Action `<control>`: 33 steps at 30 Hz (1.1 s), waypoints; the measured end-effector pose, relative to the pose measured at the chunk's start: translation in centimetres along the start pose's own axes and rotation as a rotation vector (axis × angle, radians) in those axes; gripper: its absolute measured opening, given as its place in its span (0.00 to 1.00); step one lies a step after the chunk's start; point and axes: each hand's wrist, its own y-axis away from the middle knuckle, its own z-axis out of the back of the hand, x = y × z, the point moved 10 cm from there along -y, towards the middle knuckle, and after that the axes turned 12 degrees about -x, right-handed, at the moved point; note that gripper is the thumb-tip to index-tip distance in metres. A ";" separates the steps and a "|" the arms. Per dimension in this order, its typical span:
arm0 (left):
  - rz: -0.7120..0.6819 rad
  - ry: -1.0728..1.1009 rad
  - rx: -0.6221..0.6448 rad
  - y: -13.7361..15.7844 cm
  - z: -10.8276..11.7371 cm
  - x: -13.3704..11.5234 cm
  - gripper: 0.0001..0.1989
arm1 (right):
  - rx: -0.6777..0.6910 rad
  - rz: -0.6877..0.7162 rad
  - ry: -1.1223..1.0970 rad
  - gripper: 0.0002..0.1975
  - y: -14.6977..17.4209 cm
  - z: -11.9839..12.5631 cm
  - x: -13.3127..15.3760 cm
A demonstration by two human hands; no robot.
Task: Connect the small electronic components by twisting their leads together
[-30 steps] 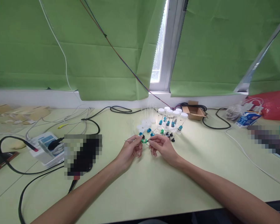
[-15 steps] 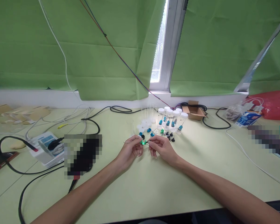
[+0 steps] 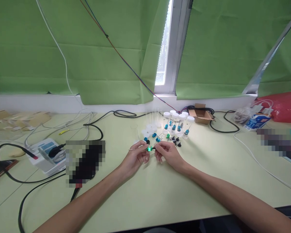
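Between my hands is a small shiny green part (image 3: 149, 149) with a thin metal rod (image 3: 131, 149) sticking out to the left. My left hand (image 3: 135, 157) pinches this part between thumb and fingers. From the right, my right hand (image 3: 169, 152) pinches a small black piece (image 3: 153, 148), which meets the green part's right end; my fingertips hide most of it. Just beyond lie loose blue parts (image 3: 158, 139), another green part (image 3: 168, 136) and several black pieces (image 3: 177, 141). Behind them stand clear tubes with white caps (image 3: 190, 119), holding blue parts on rods.
Empty clear tubes (image 3: 157, 119) stand near the wall. An open cardboard box (image 3: 201, 117) is at the back right. Farther left are a white power strip (image 3: 47, 155), a pixelated dark object (image 3: 86, 161) and black cables (image 3: 20, 204). A red bag (image 3: 281, 106) lies far right.
The black piece now shows between the green part and my right fingertips. Both hands stay in nearly the same place; the view has shifted slightly.
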 end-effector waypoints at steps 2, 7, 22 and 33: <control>-0.001 -0.003 -0.004 0.0 0.0 0.0 0.08 | -0.014 0.001 -0.015 0.15 0.0 0.2 -0.1; -0.007 -0.003 -0.021 -0.1 0.2 0.0 0.09 | -0.040 0.002 -0.027 0.14 -0.1 0.4 -0.2; -0.039 -0.012 -0.030 -0.4 0.4 -0.3 0.09 | -0.019 0.088 -0.032 0.10 0.3 0.2 -0.1; -0.059 -0.080 0.015 -0.6 0.3 0.1 0.10 | -0.056 0.101 0.046 0.12 0.3 0.7 0.0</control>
